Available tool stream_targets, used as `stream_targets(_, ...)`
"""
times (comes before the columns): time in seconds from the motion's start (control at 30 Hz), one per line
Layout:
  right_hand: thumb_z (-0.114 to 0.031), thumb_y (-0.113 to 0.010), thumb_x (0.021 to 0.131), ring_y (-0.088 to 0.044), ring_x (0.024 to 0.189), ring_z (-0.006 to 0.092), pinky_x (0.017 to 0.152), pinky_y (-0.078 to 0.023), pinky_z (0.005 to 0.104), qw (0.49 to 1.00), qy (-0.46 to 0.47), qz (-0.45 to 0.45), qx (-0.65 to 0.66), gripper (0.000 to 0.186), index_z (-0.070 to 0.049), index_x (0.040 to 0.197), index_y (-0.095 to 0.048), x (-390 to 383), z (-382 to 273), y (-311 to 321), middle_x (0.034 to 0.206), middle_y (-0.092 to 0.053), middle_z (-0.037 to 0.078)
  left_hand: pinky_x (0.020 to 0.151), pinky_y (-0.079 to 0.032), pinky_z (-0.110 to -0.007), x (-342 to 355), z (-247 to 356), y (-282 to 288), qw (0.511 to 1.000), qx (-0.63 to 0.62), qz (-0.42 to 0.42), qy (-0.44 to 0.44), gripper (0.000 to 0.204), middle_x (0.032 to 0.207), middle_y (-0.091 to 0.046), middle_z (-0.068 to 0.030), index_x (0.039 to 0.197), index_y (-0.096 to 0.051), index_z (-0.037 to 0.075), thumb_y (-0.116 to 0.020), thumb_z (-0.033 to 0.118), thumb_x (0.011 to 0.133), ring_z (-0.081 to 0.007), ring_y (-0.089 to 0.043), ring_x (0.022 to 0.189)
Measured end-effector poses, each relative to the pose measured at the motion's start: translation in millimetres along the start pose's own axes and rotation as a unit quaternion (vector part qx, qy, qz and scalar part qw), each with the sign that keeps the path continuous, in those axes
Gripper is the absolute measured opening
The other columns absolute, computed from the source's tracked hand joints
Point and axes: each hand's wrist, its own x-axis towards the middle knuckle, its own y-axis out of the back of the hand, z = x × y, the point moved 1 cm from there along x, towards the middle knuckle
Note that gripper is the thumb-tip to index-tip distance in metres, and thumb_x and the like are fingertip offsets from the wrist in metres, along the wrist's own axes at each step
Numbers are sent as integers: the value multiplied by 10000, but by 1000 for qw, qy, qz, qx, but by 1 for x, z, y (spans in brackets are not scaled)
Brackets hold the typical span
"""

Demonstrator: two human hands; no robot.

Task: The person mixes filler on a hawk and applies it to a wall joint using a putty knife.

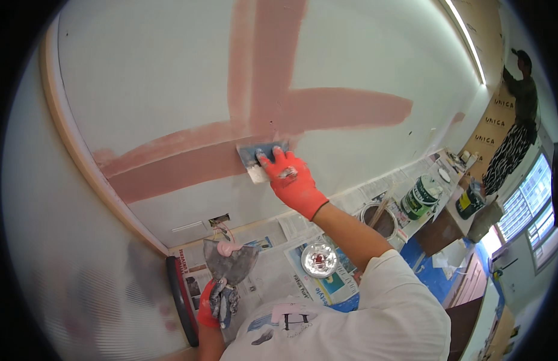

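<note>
My right hand (294,184), in an orange-red glove, presses a wide putty knife (247,157) against the white wall (345,54). Its blade lies over the lower edge of the pink filler bands (183,172), just below where they cross. Down at the lower left, my left hand (219,305) is closed around a broad filling knife (232,265), held with the blade up. A lump of pink filler (226,248) sits near that blade's top edge. Grey smears cover the left glove's fingers and hide most of the handle.
Newspaper (303,289) covers the ledge below the wall. On it stand a shiny round container (320,260), an open bucket (381,224) with a stick, and a green tub (418,198). Wires hang from a wall box (219,220). Another person (524,102) stands far right.
</note>
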Motion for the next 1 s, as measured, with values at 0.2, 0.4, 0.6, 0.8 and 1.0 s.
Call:
stream_targets(0.2,-219,-597,962,-669,997,231,807,-556,394,742,-93,34,663,378,-91,1315,-562,-87,-12,-42,1059,-680,79,490,-451,-352,-1,-1,-10,991,-36,-74,-103,277,688,-595,-121,935,-582,29,-574,302,983,-250,-562,536)
stream_targets(0.4,-261,-662,950,-692,875,193,642,-592,422,176,-313,-83,930,325,-181,1255,-584,-153,-79,-67,1019,-688,49,631,-487,-414,-8,11,-70,529,709,117,-452,402,881,-618,-205,1177,-582,-72,-714,138,861,-349,-633,758)
stream_targets(0.6,-281,-672,955,-702,827,154,703,-605,334,211,-292,-101,928,260,-156,1180,-638,-153,-56,-19,968,-691,11,687,-517,-438,1,22,-85,557,756,73,-335,463,946,-644,-202,1254,-569,-46,-679,213,885,-390,-643,804)
stream_targets(0.8,-69,-681,845,-604,1113,288,878,-519,397,905,-56,198,372,522,-137,1350,-570,-53,39,48,1310,-572,117,949,-487,-425,4,-35,-37,734,659,96,-130,641,1131,-674,-253,1379,-503,-58,-620,389,934,-374,-658,1052)
stream_targets(1.0,-93,-650,806,-518,1208,450,1037,-393,536,931,-11,357,-76,557,-191,1351,-594,28,63,62,1382,-514,207,959,-464,-432,30,-100,39,850,506,79,-122,692,1147,-635,-333,1317,-496,-138,-627,415,922,-436,-595,1138)
